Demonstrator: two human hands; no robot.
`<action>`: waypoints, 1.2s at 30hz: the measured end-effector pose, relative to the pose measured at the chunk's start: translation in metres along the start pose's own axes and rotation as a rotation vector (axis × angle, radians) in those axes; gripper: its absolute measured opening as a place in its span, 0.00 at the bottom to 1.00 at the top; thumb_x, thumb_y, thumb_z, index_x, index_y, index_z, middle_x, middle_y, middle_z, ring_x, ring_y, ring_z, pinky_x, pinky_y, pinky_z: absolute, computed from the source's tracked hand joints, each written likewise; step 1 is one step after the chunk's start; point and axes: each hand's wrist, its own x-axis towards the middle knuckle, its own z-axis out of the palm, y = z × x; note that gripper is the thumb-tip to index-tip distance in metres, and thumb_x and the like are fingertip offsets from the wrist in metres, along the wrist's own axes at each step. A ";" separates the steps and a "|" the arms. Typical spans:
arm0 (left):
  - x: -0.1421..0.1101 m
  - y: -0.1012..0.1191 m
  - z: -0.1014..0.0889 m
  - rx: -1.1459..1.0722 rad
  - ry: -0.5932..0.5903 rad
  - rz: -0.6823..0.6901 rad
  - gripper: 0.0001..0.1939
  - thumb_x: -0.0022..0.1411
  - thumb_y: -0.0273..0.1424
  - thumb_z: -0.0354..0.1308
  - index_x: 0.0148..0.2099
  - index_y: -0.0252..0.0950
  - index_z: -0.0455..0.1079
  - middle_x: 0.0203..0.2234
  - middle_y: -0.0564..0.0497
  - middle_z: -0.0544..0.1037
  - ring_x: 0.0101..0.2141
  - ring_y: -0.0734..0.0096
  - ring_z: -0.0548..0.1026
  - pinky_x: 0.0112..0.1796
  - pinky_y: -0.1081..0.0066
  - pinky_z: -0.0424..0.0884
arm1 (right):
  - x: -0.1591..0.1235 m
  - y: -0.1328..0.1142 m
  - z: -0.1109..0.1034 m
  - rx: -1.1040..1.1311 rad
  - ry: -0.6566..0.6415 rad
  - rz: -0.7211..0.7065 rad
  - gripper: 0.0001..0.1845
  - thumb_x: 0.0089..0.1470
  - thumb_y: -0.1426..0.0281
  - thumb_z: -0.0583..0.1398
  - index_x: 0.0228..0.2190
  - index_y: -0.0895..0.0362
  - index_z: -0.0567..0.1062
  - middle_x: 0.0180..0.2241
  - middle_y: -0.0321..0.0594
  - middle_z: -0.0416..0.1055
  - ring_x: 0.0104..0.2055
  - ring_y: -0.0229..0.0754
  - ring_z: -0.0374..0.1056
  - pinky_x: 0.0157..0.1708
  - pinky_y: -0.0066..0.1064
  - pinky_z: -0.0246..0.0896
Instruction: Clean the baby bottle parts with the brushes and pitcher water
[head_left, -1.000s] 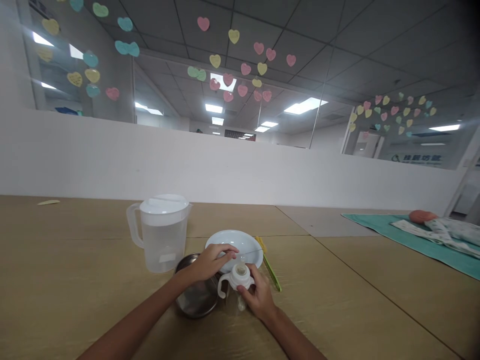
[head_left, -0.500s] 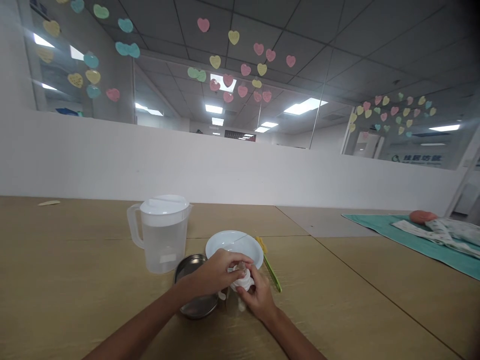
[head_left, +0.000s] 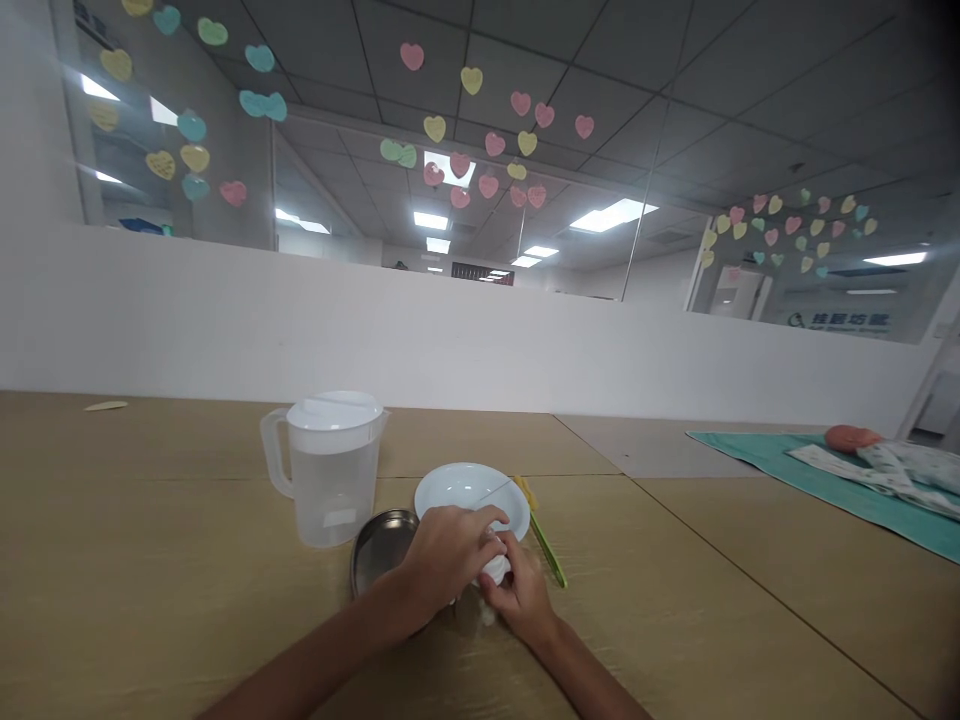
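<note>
A small baby bottle with a white handled cap (head_left: pixel 496 570) stands on the wooden table (head_left: pixel 150 560) right in front of me. My left hand (head_left: pixel 448 552) is wrapped over the top of the cap and hides most of it. My right hand (head_left: pixel 521 592) grips the bottle's body from the right side. Just behind the hands sits a white bowl (head_left: pixel 472 490) with a thin stick lying across it. A round steel dish (head_left: pixel 379 555) lies to the left, partly under my left forearm.
A clear plastic pitcher of water with a white lid (head_left: pixel 330 470) stands at the left behind the dish. A green and yellow brush (head_left: pixel 544 535) lies right of the bowl. A teal mat with cloth and an orange object (head_left: pixel 847 465) covers the far right. A white partition wall runs behind.
My left hand came from the bowl's rim onto the bottle cap and now covers it fully. My right hand stayed on the bottle.
</note>
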 end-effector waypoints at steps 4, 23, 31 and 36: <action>0.002 0.000 0.008 0.078 0.058 0.054 0.09 0.60 0.33 0.50 0.39 0.39 0.70 0.28 0.50 0.76 0.30 0.66 0.73 0.29 0.72 0.61 | -0.001 0.001 0.002 0.002 0.004 -0.013 0.21 0.51 0.53 0.50 0.33 0.58 0.67 0.21 0.36 0.69 0.20 0.37 0.63 0.19 0.26 0.55; 0.006 -0.011 -0.011 -0.266 -0.054 0.051 0.18 0.57 0.31 0.48 0.48 0.37 0.70 0.32 0.50 0.78 0.33 0.70 0.73 0.36 0.73 0.66 | -0.002 0.001 0.006 0.038 -0.008 0.002 0.25 0.52 0.56 0.53 0.44 0.61 0.68 0.25 0.38 0.73 0.19 0.37 0.65 0.19 0.26 0.59; 0.008 -0.005 -0.014 -0.003 0.162 -0.112 0.14 0.53 0.41 0.56 0.24 0.36 0.69 0.19 0.53 0.72 0.24 0.72 0.68 0.26 0.74 0.58 | -0.005 0.003 0.006 0.028 -0.001 -0.006 0.26 0.52 0.55 0.53 0.46 0.60 0.68 0.29 0.42 0.74 0.27 0.43 0.69 0.25 0.29 0.64; 0.007 -0.005 -0.019 -0.149 0.284 -0.067 0.11 0.53 0.39 0.57 0.28 0.36 0.70 0.20 0.55 0.70 0.25 0.74 0.67 0.26 0.75 0.60 | -0.003 -0.001 0.002 0.026 -0.009 -0.038 0.21 0.53 0.56 0.53 0.42 0.58 0.69 0.29 0.41 0.73 0.28 0.42 0.69 0.27 0.28 0.63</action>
